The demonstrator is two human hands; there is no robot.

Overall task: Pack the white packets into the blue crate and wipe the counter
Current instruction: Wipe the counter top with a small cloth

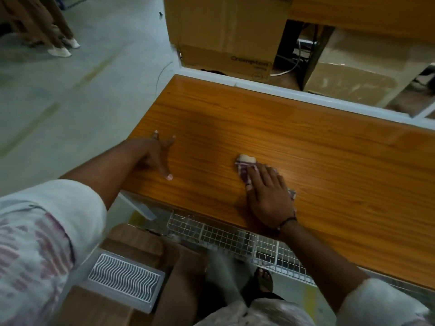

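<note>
Wiping now: right grip point(268, 198) lies flat, fingers straight, pressing the checked cloth point(242, 171) onto the wood surface point(329, 156) mid-frame. Left grip point(155, 154) rests spread further left, holding nothing. I'd keep pressure even and overlap strokes. No packets or crate in view.

Counter point(294, 137) was spread from centre toward 3 o'clock. Left hand point(155, 156) was laid flat on its 9 o'clock end. Right hand point(268, 196) was pressed on a cloth point(243, 169) near the 6 o'clock edge, with cloth showing at the hand's 11 o'clock. Cardboard box point(226, 31) was stood behind the counter at 12 o'clock. Wire rack point(223, 234) was set under the near edge, slatted panel point(124, 278) at its 7 o'clock.
</note>
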